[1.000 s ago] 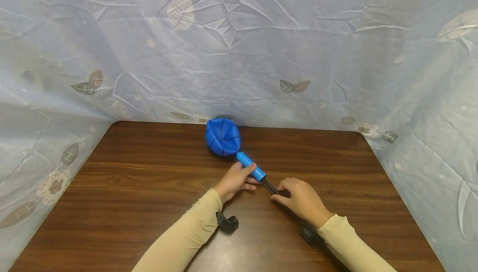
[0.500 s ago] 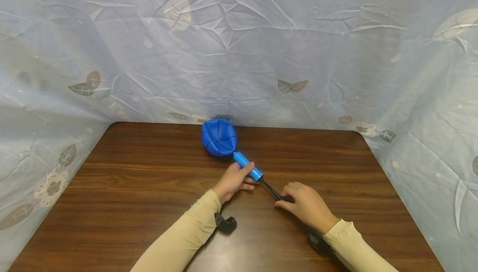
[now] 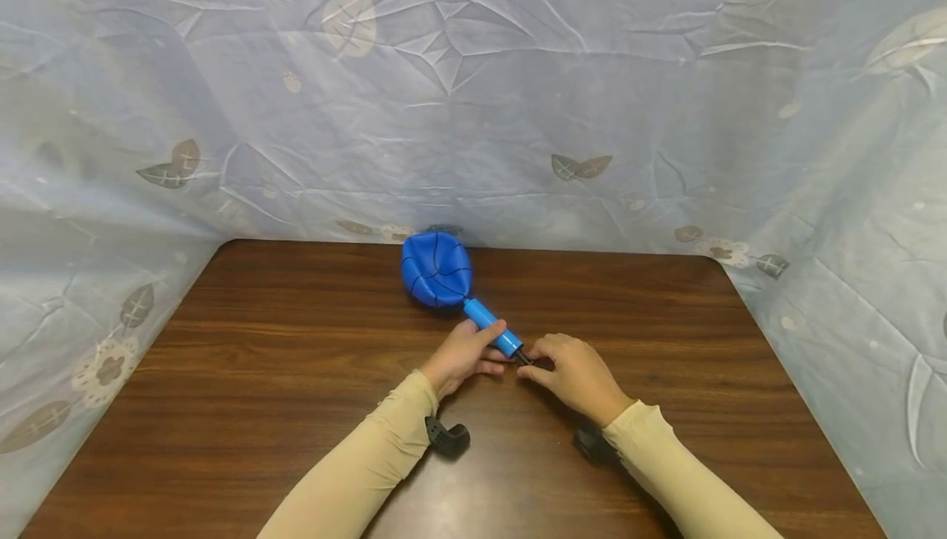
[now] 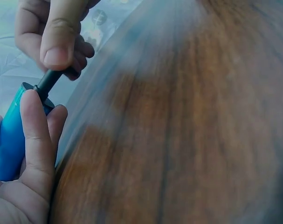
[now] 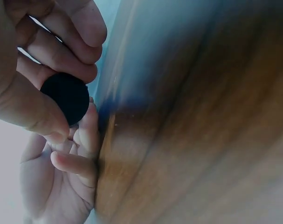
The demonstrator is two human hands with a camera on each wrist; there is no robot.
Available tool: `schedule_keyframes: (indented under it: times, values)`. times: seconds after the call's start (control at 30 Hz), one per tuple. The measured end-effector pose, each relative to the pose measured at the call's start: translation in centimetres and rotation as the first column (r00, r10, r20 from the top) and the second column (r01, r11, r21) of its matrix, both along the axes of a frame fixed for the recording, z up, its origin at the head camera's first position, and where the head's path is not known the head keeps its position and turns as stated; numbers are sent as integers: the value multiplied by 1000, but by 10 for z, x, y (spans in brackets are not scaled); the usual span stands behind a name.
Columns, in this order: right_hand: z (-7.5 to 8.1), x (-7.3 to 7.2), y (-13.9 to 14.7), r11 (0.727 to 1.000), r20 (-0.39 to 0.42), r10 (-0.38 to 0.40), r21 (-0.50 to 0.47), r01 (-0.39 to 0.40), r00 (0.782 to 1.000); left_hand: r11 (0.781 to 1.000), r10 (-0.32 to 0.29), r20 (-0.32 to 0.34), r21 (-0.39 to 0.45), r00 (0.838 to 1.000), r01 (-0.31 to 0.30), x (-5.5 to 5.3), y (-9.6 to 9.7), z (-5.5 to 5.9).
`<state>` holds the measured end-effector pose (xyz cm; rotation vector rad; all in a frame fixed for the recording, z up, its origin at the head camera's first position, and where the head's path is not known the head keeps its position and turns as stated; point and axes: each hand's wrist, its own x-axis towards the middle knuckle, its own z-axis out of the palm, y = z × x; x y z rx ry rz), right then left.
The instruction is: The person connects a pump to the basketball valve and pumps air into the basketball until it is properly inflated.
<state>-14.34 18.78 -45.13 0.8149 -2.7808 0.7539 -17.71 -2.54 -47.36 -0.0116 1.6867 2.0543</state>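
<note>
A blue ball with black lines and a dented, creased surface sits near the table's back edge. At its lower right, a light blue hand pump meets the ball. My left hand grips the pump's barrel, thumb on top. My right hand pinches the black handle at the end of the pump's rod. Only a short length of the rod shows between barrel and fingers. The join between pump and ball is too small to make out.
A brown wood-grain table lies under both hands. Pale blue patterned cloth hangs behind it and at both sides. Black wrist devices are strapped at both cuffs.
My right hand first drew the pump's rod out toward the lower right, then pushed it back up-left toward the barrel. My left hand and the ball have stayed nearly in place.
</note>
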Motion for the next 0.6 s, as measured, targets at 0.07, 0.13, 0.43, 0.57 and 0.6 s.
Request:
schedule_keyframes:
  times: [0.07, 0.13, 0.43, 0.57, 0.6]
  values:
    - [0, 3, 3, 1000, -11, -1, 10, 1, 1000, 1000, -2, -2, 10, 1000, 2, 0, 0, 0]
    - [1, 8, 8, 1000, -16, 1, 23, 0, 1000, 1000, -3, -2, 18, 1000, 3, 0, 0, -1]
    - [3, 40, 39, 992, -2, -10, 124, 10, 1000, 999, -3, 9, 41, 1000, 3, 0, -1, -1]
    - [2, 50, 51, 992, -3, -16, 122, 16, 1000, 1000, -7, -4, 30, 1000, 7, 0, 0, -1]
    - [1, 51, 52, 993, -10, -18, 117, 19, 1000, 1000, -6, -4, 27, 1000, 6, 0, 0, -2]
